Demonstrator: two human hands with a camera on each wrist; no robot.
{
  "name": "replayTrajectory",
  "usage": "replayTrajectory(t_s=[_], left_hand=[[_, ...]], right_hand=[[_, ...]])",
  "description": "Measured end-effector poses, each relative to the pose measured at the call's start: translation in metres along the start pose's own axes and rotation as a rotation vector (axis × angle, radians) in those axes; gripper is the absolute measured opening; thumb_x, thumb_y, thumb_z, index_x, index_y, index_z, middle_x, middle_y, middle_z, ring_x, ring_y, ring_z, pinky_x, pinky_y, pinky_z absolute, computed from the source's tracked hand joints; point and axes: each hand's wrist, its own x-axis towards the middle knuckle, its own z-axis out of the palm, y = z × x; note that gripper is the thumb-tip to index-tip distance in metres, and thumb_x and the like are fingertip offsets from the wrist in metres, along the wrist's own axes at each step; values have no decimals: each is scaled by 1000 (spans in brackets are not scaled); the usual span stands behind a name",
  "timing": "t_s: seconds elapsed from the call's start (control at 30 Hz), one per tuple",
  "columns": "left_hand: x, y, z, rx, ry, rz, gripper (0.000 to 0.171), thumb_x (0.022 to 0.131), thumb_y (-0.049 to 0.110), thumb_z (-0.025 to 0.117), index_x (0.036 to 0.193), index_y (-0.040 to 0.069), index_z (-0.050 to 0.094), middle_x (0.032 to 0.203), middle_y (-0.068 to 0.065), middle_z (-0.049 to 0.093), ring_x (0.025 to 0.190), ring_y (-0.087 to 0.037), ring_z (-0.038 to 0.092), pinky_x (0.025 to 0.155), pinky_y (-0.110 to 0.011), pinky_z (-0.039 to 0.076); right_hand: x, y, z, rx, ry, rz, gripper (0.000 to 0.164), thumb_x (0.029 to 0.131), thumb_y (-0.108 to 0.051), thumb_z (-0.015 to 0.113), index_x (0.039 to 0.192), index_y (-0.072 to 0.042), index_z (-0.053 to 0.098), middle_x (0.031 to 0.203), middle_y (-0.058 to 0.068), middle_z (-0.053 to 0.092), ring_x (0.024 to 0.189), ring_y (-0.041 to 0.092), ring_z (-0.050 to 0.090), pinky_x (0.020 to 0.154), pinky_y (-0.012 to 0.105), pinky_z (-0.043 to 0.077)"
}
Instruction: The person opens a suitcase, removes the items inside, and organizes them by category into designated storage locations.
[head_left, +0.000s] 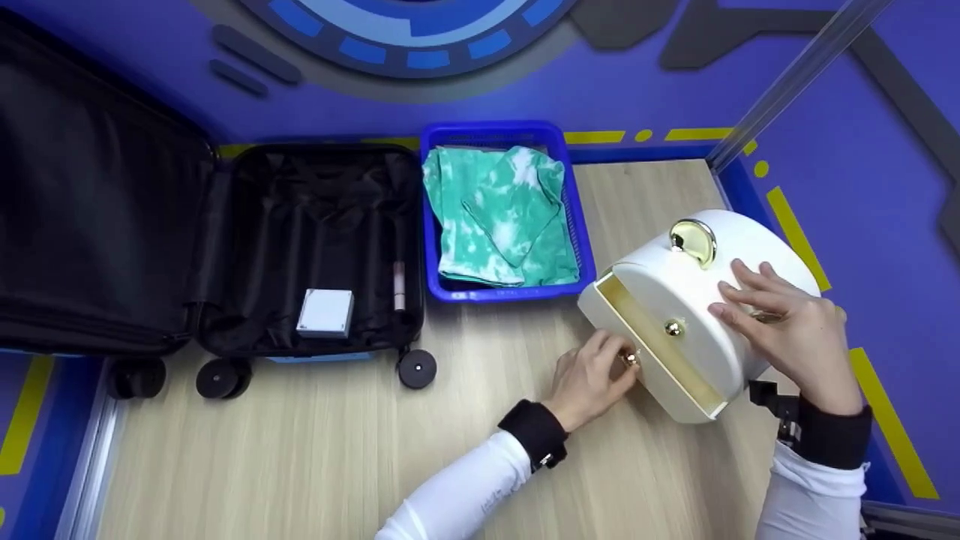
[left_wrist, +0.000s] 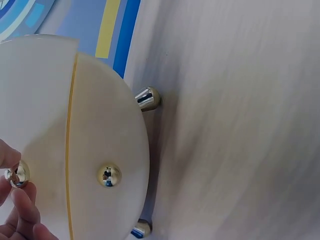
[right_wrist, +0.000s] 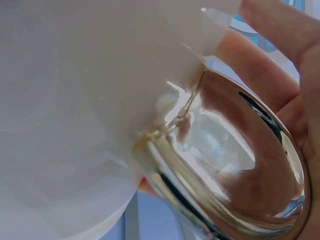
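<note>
A white rounded drawer box [head_left: 757, 229] with gold ear-shaped trims stands at the right. One drawer [head_left: 686, 401] is partly pulled out, showing a yellowish inside. My left hand [head_left: 589, 382] pinches that drawer's gold knob [left_wrist: 23, 174] between thumb and fingers. Above it on the box front is another gold knob [head_left: 673, 327]; below it, in the left wrist view, is a lower knob [left_wrist: 109, 175]. My right hand [head_left: 799, 322] rests on the box top with fingers extended, its palm beside a gold ear [right_wrist: 235, 155].
A blue basket [head_left: 586, 262] holds folded green-and-white cloth [head_left: 502, 217]. Left of it lies an unfolded black suitcase [head_left: 322, 225] containing a small white box [head_left: 325, 312] and a pinkish tube [head_left: 399, 285]. Blue printed walls border the wooden surface [head_left: 300, 465].
</note>
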Motion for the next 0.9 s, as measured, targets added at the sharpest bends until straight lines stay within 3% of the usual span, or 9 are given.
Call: replayTrajectory(t_s=[0.57, 0.9], left_hand=[[-48, -11, -22, -34, 93, 61, 22, 85, 23, 80, 101, 17, 66, 96, 7, 62, 73, -4, 59, 61, -11, 43], [-50, -11, -22, 2, 102, 45, 21, 89, 23, 77, 105, 17, 65, 99, 6, 62, 68, -2, 54, 57, -10, 38]], right_hand=[[-1, 1, -1, 0, -1, 10, 35, 76, -17, 94, 109, -11, 82, 130, 6, 71, 129, 37, 60, 84, -2, 36], [0, -1, 0, -5, 4, -8, 35, 76, -16, 94, 108, -10, 83, 129, 6, 72, 125, 43, 62, 82, -2, 36]])
